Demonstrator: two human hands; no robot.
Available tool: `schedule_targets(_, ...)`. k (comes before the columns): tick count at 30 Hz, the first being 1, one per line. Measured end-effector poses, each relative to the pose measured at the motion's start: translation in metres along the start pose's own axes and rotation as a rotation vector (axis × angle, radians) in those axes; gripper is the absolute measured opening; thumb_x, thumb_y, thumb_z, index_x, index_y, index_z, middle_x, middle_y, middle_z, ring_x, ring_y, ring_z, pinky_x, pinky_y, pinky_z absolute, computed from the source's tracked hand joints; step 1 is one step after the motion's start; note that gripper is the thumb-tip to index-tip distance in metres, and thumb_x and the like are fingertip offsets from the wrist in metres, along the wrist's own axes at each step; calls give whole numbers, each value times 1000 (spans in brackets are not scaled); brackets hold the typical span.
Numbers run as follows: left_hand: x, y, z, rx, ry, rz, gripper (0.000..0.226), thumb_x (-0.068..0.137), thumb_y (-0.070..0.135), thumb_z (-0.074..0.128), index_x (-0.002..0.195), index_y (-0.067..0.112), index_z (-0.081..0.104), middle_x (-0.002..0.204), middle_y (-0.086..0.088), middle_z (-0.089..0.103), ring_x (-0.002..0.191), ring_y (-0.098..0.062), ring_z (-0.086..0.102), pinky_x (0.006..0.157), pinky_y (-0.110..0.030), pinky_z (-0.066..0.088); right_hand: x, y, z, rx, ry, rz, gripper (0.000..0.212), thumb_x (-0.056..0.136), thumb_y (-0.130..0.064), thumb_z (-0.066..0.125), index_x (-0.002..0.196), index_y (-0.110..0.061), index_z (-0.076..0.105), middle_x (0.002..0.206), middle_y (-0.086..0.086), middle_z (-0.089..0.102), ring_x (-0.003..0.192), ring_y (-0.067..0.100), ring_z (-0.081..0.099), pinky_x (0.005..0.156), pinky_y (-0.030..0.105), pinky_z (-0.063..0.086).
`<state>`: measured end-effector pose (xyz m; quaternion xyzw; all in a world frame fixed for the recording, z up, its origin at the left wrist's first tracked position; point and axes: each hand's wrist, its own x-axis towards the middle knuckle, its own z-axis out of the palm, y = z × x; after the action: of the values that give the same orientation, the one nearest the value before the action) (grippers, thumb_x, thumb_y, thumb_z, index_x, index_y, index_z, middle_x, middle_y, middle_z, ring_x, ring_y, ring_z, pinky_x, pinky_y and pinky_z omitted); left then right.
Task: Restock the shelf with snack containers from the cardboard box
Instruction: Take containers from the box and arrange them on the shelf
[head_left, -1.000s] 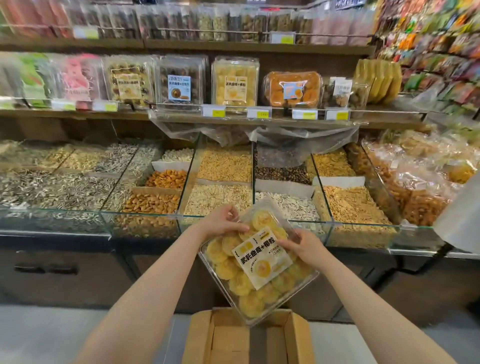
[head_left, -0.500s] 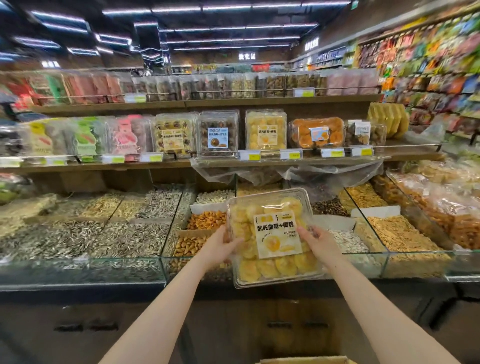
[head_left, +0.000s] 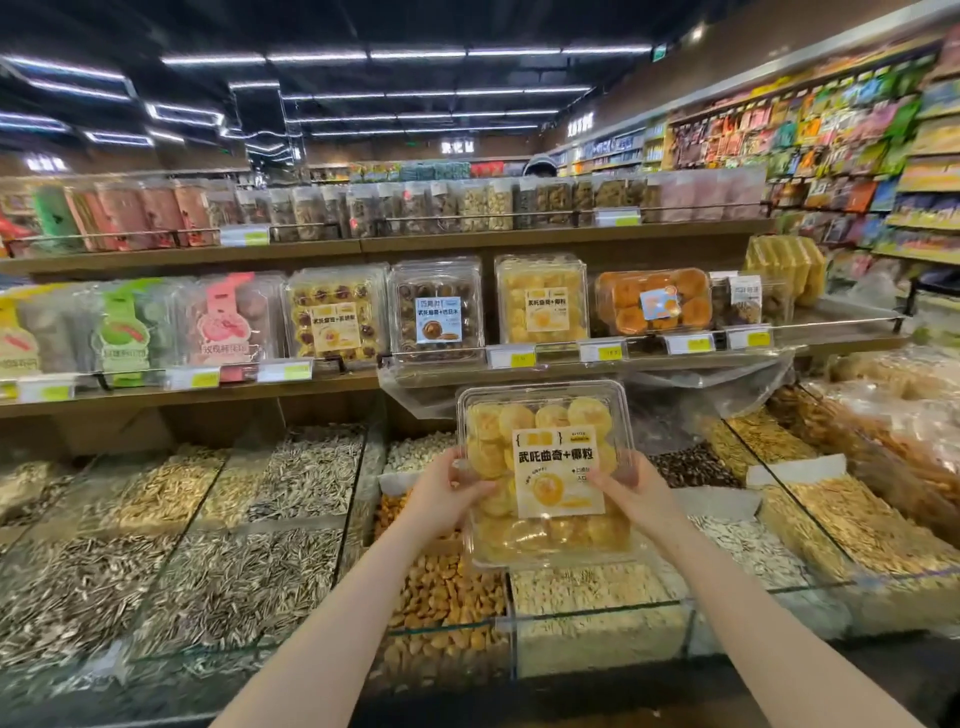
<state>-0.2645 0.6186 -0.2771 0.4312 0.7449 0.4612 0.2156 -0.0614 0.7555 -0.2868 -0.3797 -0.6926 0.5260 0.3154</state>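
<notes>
I hold a clear plastic snack container (head_left: 543, 415) of yellow cookies with a white and yellow label, upright and facing me, above the bulk bins. My left hand (head_left: 447, 493) grips its left edge and my right hand (head_left: 631, 491) grips its right edge. Just above it runs the middle shelf (head_left: 571, 364), where a matching yellow cookie container (head_left: 541, 299) stands between a dark cookie container (head_left: 435, 312) and an orange pastry container (head_left: 653, 301). The cardboard box is out of view.
Glass-fronted bulk bins (head_left: 597, 613) of seeds and nuts lie below my arms. A clear plastic sheet (head_left: 727, 379) hangs under the shelf edge. An upper shelf (head_left: 363, 241) carries more packs. Packaged snacks (head_left: 857, 156) line the wall at right.
Both hands have lifted the container up from over the box toward the middle shelf and turned it upright. My view rose too, and the cardboard box has dropped out of sight.
</notes>
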Motion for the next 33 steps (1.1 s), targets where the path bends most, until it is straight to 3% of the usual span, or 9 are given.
schedule_targets(3, 47, 0, -6, 3, 4, 41, 48, 82, 25, 68, 125, 21, 45, 102, 7, 61, 86, -3, 61, 62, -17, 51, 42, -4, 6, 19, 21, -12, 48, 76, -31, 73, 114, -25, 44, 105, -5, 58, 92, 10, 57, 82, 30, 46)
schedule_targets(8, 123, -6, -16, -11, -12, 75, 40, 80, 30, 70, 114, 28, 49, 105, 11, 62, 100, -9, 60, 87, -31, 52, 112, -11, 13, 91, 77, -34, 56, 77, -23, 73, 120, -21, 37, 113, -3, 54, 101, 13, 56, 91, 34, 47)
schedule_targets(12, 170, -7, -24, -56, -31, 94, 40, 80, 28, 70, 115, 29, 49, 103, 12, 62, 98, -7, 61, 74, -19, 53, 155, -20, 21, 110, 86, -45, 54, 78, -20, 72, 116, -24, 34, 105, -10, 52, 98, 10, 54, 90, 32, 45)
schedule_targets(15, 206, -3, -31, -54, -35, 141, 37, 80, 28, 71, 111, 29, 51, 103, 6, 64, 95, -13, 62, 73, -25, 53, 181, -32, 26, 114, 133, -77, 51, 79, -17, 71, 116, -22, 37, 105, -6, 56, 95, 8, 57, 80, 26, 48)
schedule_targets(19, 244, 0, -35, -47, -48, 195, 45, 80, 28, 71, 120, 19, 53, 110, 3, 65, 101, -12, 61, 88, -29, 51, 207, -39, 28, 138, 218, -92, 56, 78, -18, 73, 123, -18, 39, 116, 1, 57, 106, 19, 58, 95, 42, 48)
schedule_targets(22, 268, 9, -36, -76, -52, 258, 47, 80, 26, 70, 123, 18, 53, 111, 4, 66, 103, -12, 62, 89, -29, 51, 223, -50, 23, 146, 238, -118, 61, 77, -22, 74, 126, -20, 39, 119, 1, 58, 108, 18, 57, 95, 42, 48)
schedule_targets(27, 294, 26, -40, -100, 13, 328, 44, 81, 27, 70, 121, 20, 53, 104, 3, 65, 88, -9, 63, 71, -18, 53, 251, -72, 15, 126, 234, -191, 65, 80, -18, 70, 133, -19, 33, 121, 0, 51, 102, 13, 55, 80, 28, 48)
schedule_targets(30, 311, 39, -46, -112, 66, 369, 46, 83, 23, 68, 124, 23, 48, 98, 9, 61, 83, 0, 59, 59, -11, 51, 277, -85, 13, 80, 222, -213, 72, 79, -21, 71, 138, -21, 28, 128, 2, 47, 113, 19, 51, 89, 36, 49)
schedule_targets(33, 331, 52, -48, -104, 111, 384, 52, 85, 22, 66, 132, 24, 44, 97, 11, 59, 83, 3, 56, 58, -9, 48, 303, -93, 7, 95, 220, -242, 69, 80, -19, 70, 136, -21, 30, 134, 2, 45, 124, 20, 46, 99, 42, 45)
